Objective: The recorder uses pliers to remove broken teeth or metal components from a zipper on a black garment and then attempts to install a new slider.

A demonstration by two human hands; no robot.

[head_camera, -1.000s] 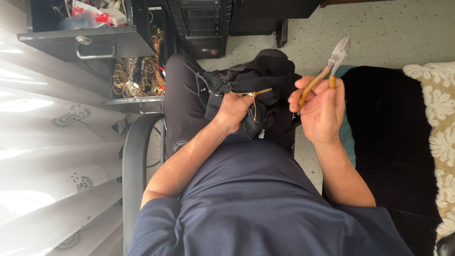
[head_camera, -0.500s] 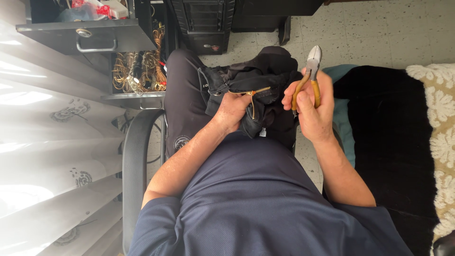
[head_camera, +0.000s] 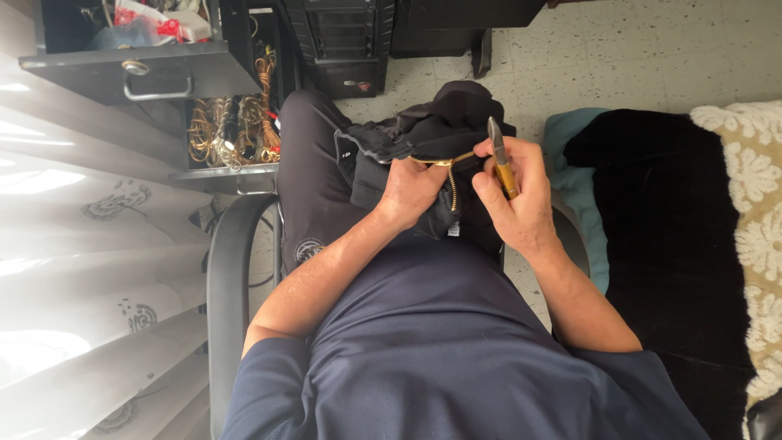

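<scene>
**Pliers at a gold zipper on a dark garment in the lap**

The person sits in a chair [head_camera: 224, 269], looking down at a bundled black garment [head_camera: 423, 134] that lies across the thighs. The left hand [head_camera: 411, 191] presses down on the cloth, its fingers curled and pinching the fabric right beside a gold zipper [head_camera: 450, 181] that runs in a short bright line down the fold. The right hand [head_camera: 517, 195] is wrapped around a pair of pliers [head_camera: 498, 159] with yellow-sleeved handles, fingers pressed together on the grip; the steel tip points up and sits close by the top end of the zipper, though whether it actually touches the metal is hard to make out from this angle.

The garment looks soft, limp and light, likely to slump and shift unless pinned, so the firm place to hold it is the stiffer seam along the zipper tape. The zipper teeth are small, hard and probably easy to bend. The pliers are rigid and heavier, best gripped low on the sleeved handles.

To the left an open dark metal drawer [head_camera: 155, 77] holds coils of coppery wire [head_camera: 232, 130]. To the right lie a black fleecy blanket [head_camera: 668, 236] and a cream patterned cover [head_camera: 753, 212] above a speckled tile floor [head_camera: 635, 57]
</scene>
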